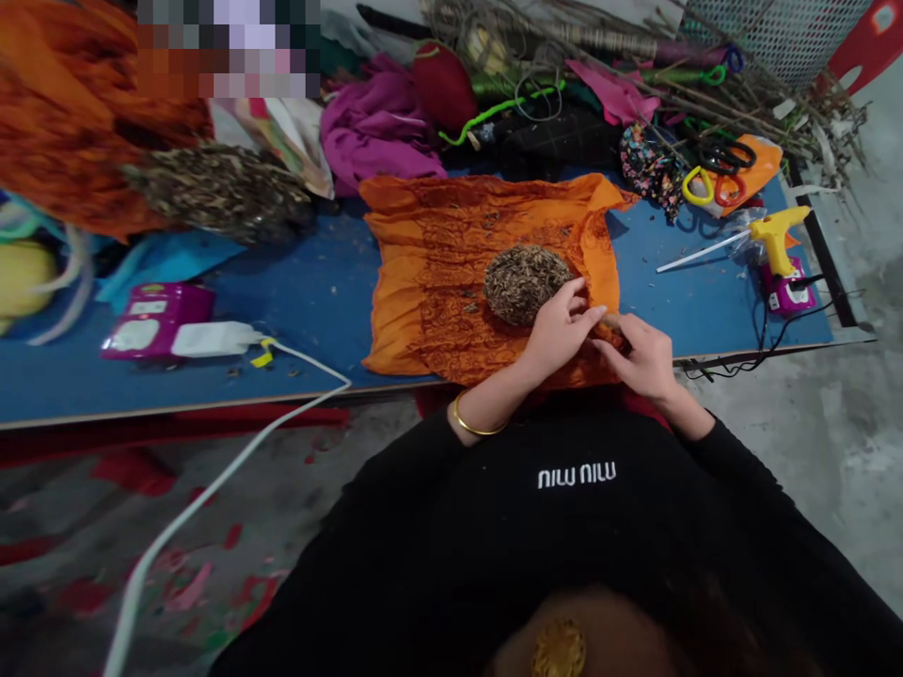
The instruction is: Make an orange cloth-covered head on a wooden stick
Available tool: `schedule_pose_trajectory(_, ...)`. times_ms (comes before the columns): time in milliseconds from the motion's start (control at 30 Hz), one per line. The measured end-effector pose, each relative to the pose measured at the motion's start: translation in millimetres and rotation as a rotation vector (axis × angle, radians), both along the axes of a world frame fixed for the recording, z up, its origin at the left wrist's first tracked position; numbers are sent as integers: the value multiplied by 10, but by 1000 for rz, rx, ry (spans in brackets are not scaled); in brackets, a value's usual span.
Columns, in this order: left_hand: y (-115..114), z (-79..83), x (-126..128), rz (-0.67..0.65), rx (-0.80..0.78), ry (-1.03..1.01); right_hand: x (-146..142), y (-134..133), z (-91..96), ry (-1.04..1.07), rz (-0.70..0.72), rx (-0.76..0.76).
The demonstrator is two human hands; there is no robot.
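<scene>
An orange patterned cloth (402,291) lies spread on the blue table, its right side folded inward. On it sits a round heap of dry brown plant bits (522,280), with a few loose bits scattered around. My left hand (561,329), a gold bangle on its wrist, is beside the heap with its fingers closed on the cloth's near right edge. Close to it, my right hand (641,357) pinches the same bunched edge between thumb and fingers. The exact spot between the fingertips is partly hidden.
A purple power socket (159,315) with a white plug and cable stands left. To the right are a yellow glue gun (776,235) and several scissors (720,169). A bag of dry plant bits (218,188), a purple cloth (381,127) and twigs (762,113) line the back.
</scene>
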State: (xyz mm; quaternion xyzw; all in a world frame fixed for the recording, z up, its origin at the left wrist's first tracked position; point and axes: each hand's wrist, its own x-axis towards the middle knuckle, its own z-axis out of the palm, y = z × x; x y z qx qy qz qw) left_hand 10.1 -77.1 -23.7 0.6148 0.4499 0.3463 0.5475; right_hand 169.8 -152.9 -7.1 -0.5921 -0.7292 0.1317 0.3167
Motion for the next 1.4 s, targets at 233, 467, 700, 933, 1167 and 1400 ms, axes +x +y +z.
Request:
schedule_pose_trajectory(233,-38,-196,197,-153,116,-49,288,-76,45,75,-351,-276)
schedule_pose_trajectory(467,-58,-213,183,-254,405,254,698,-220,75,398,-393,-335)
schedule_pose_trajectory(700,-81,-137,181,-304,554,458,648,-272,34,925,-417,-533)
schedule_pose_trajectory(933,-112,-110,95,-402,696,721,761,-335,73,837,-382,-540)
schedule_pose_trajectory(1167,-100,-166,69,-432,680,748,897,-472,80,393,-447,-583)
schedule_pose_trajectory(1400,-132,-144,65,-459,731,625,789,-346,292,-245,-597,-134)
